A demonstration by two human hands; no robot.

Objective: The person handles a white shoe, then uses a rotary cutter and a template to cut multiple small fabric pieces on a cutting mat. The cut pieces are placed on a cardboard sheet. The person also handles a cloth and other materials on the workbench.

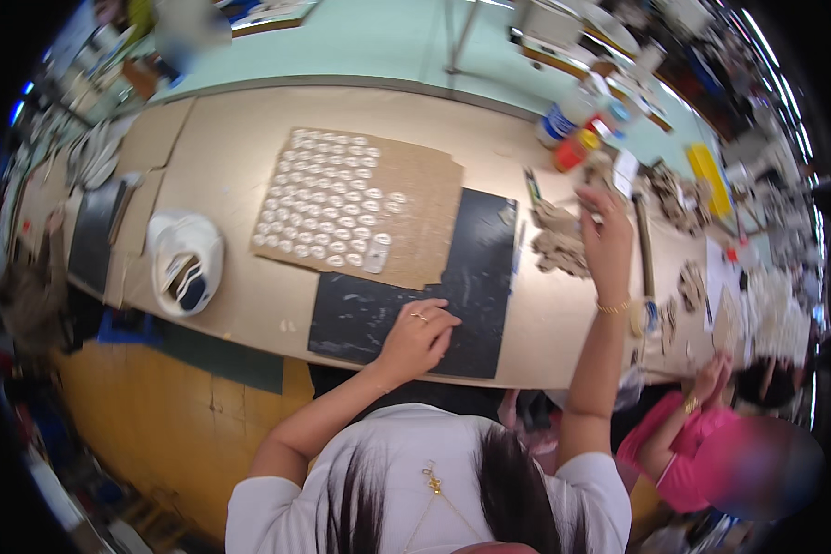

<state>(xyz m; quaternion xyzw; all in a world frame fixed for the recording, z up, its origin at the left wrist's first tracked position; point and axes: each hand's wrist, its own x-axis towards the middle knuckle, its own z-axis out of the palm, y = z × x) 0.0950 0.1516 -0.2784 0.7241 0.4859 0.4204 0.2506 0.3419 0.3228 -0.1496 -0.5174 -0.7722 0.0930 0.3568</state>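
Observation:
My left hand (418,338) rests on a black mat (475,277), its fingers loosely bent and apart, with nothing visible in them. Overlapping the mat, a brown cardboard sheet (420,185) carries rows of small white oval pieces (319,189) on its left and middle. Among them, near the sheet's lower edge, lies a small pale rectangular piece (376,257). Over to the right, my right hand (607,231) is raised beside a pile of crumpled brown pieces (559,242). Its fingers are curled together; whatever they may hold is too small to make out.
A white tub (186,242) with dark and white pieces inside stands at left. Bottles (568,115), including a red one with a yellow cap (577,148), stand at the back right. A tape roll (644,318) sits at right; a co-worker in pink (679,448) works beside me.

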